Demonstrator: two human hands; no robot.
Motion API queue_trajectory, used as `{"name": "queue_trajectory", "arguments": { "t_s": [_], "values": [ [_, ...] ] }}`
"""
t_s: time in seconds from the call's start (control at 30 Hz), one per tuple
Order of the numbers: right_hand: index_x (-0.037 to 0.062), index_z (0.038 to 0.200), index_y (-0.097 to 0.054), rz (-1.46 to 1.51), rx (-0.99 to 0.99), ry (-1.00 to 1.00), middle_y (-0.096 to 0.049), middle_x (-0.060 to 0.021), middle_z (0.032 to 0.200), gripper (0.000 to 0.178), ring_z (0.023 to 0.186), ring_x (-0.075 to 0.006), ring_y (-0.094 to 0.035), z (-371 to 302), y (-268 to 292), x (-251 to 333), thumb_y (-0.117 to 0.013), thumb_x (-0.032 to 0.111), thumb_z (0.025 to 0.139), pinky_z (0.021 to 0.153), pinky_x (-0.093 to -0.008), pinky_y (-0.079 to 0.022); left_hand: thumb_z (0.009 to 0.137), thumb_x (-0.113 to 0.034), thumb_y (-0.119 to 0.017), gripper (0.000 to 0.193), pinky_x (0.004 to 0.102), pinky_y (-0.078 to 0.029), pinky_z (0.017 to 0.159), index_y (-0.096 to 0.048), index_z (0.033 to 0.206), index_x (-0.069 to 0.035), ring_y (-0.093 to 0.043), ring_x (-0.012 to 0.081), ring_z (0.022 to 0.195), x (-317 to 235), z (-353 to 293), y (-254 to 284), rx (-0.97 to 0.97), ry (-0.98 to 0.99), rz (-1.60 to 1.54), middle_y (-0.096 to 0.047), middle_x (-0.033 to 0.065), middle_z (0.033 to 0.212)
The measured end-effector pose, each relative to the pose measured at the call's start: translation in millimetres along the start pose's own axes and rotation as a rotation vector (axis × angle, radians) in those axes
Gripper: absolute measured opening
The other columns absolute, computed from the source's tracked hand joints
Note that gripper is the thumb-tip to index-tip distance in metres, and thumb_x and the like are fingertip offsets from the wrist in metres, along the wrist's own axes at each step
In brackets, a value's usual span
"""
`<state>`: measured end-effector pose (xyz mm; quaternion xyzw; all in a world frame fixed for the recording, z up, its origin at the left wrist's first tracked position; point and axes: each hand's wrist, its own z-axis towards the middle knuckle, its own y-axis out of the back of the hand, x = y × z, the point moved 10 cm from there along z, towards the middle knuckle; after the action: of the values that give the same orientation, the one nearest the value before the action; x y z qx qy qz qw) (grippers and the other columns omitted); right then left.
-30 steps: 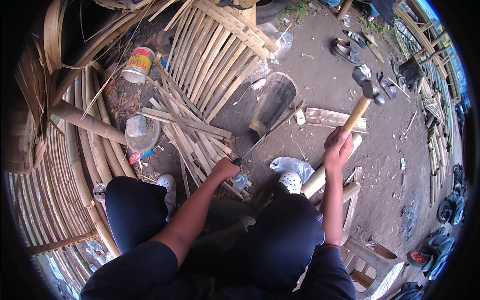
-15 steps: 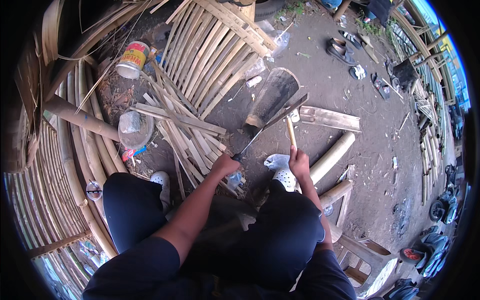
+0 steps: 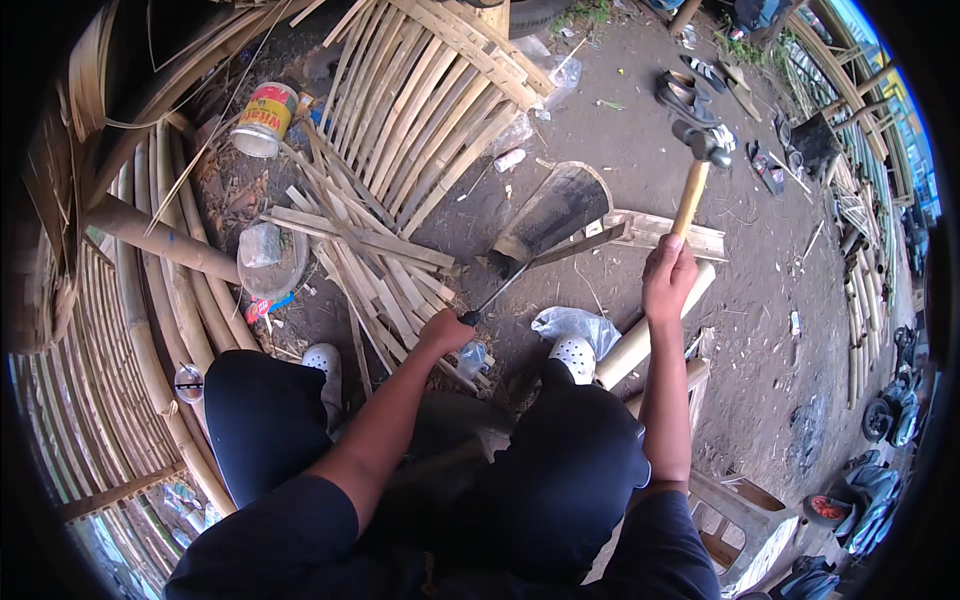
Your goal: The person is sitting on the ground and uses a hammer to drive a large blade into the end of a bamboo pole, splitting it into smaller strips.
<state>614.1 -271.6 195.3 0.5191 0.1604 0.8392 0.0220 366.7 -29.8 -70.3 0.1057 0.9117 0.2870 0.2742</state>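
Note:
My left hand (image 3: 447, 331) is closed round the black handle of a machete (image 3: 578, 247), whose long blade points away to the right. The blade crosses just in front of a wide, dark half-round bamboo piece (image 3: 555, 208); I cannot tell whether they touch. My right hand (image 3: 669, 278) grips the pale wooden handle of a hammer (image 3: 690, 196). The hammer's head is held up, well apart from the blade. Beyond the blade's tip lies a split bamboo length (image 3: 680, 236), and a round bamboo pole (image 3: 640, 340) slants beside my right shoe.
Loose bamboo strips (image 3: 375, 270) heap in front of my left hand, near a slatted bamboo panel (image 3: 430, 100). A paint bucket (image 3: 264, 120) and a stone block (image 3: 260, 245) are at the left. Shoes and sandals (image 3: 685, 98) lie far right; a clear plastic bag (image 3: 578, 328) is near my foot.
My right hand has lifted the hammer up and to the right, away from the blade. The machete has swung slightly lower, with my left hand still gripping it.

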Motion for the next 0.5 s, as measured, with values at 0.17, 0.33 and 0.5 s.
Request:
{"name": "queue_trajectory", "arguments": {
  "t_s": [0.17, 0.33, 0.5],
  "values": [
    [-0.0014, 0.066, -0.050, -0.397, 0.101, -0.104, -0.053, -0.0200, 0.053, 0.049, 0.047, -0.0368, -0.054, -93.0, -32.3, -115.2, -0.043, 0.034, 0.099, 0.046, -0.0443, -0.043, 0.061, -0.028, -0.068, 0.040, 0.0374, -0.052, 0.071, -0.067, 0.084, 0.005, -0.068, 0.0312, 0.081, -8.0, -0.2, -6.2, 0.056, 0.009, 0.021, -0.068, 0.0214, 0.084],
    [-0.0031, 0.080, -0.063, -0.624, 0.268, 0.007, -0.060, -0.0295, 0.073, 0.041, 0.076, -0.0495, -0.059, -110.6, -75.6, -138.9, -0.044, 0.030, 0.097, 0.070, -0.0548, -0.047, 0.062, -0.025, -0.070, 0.035, 0.0346, -0.049, 0.054, -0.065, 0.075, 0.007, -0.064, 0.0224, 0.055, 5.1, 15.3, -11.1, -0.023, -0.124, 0.066, -0.065, 0.0166, 0.065],
    [-0.0058, 0.075, -0.059, -0.509, 0.222, -0.348, -0.057, -0.0294, 0.066, 0.049, 0.066, -0.0471, -0.060, -103.0, -52.9, -134.2, -0.046, 0.036, 0.098, 0.058, -0.0517, -0.045, 0.069, -0.012, -0.067, 0.022, 0.0321, -0.038, 0.040, -0.059, 0.064, 0.008, -0.053, 0.0167, 0.041, 16.6, 7.1, -30.1, 0.141, 0.032, -0.394, -0.058, 0.0113, 0.055]
  ]
}}
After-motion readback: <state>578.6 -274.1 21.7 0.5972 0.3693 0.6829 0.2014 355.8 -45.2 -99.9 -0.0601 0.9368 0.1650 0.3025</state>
